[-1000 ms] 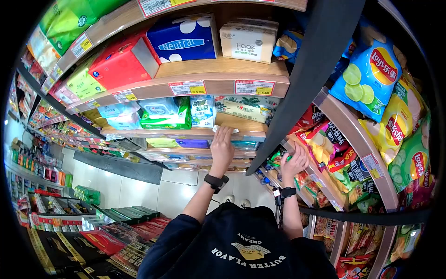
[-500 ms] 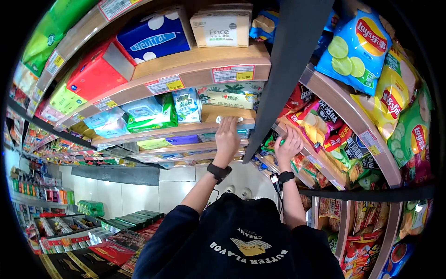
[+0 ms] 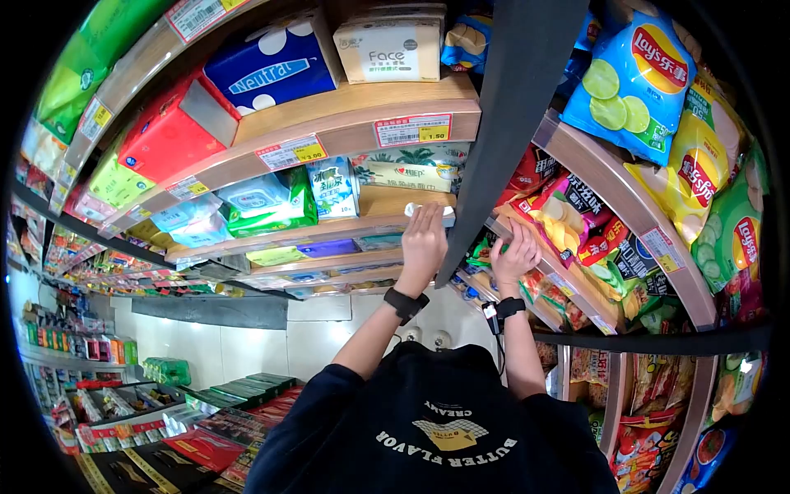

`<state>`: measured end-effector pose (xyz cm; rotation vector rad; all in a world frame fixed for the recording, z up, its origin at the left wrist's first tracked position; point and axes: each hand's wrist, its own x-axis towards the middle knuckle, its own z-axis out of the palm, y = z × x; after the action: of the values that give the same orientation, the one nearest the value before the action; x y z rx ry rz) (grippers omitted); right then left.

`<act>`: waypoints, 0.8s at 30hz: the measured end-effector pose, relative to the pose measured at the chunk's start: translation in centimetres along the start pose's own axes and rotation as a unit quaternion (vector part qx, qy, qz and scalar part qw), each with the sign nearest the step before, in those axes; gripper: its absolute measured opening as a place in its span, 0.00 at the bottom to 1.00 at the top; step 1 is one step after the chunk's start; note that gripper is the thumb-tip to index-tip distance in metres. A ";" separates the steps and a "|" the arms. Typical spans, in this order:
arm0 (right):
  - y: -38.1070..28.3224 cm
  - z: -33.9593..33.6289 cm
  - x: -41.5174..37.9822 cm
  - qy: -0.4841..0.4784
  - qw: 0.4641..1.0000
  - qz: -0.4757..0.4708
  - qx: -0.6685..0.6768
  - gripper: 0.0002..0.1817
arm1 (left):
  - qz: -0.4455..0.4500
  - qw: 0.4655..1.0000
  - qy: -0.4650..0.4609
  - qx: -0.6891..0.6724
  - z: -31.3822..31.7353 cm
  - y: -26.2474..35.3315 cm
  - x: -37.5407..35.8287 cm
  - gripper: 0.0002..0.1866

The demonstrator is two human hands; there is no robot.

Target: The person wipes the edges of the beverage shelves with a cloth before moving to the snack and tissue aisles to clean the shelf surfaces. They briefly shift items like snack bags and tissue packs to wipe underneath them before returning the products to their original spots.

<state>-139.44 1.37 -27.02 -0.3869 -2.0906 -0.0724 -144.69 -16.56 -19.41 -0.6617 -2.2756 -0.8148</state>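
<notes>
left hand (image 3: pixel 422 243) fingers flat on white cloth (image 3: pixel 428 211), shelf edge (image 3: pixel 387 221) | right hand (image 3: pixel 516 257) fingers curled, contents unclear

two hands are up at the shelves: the left hand (image 3: pixel 424 243) and the right hand (image 3: pixel 516 257), one black wristband on each wrist. one white cloth (image 3: pixel 428 211) shows at the left fingertips. on the upper wooden shelf (image 3: pixel 362 107) stand three tissue packs: one red (image 3: pixel 164 132), one blue (image 3: pixel 267 70), one beige (image 3: pixel 388 51). its front edge carries two clear price tags (image 3: pixel 411 130). one blue chip bag (image 3: pixel 638 82) hangs at right.
</notes>
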 end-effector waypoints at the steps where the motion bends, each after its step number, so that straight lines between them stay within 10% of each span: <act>1: 0.0 -0.1 0.1 -0.002 1.000 0.002 0.000 0.27 | -0.011 1.000 0.007 -0.001 -0.6 -0.4 0.0 0.13; 24: -0.1 -0.2 0.1 -0.005 1.000 0.005 0.016 0.27 | -0.009 1.000 0.000 -0.012 -0.9 -0.8 0.9 0.11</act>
<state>-139.36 1.23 -26.78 -0.3794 -2.0978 -0.0307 -145.43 -17.46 -18.56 -0.6531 -2.2786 -0.8521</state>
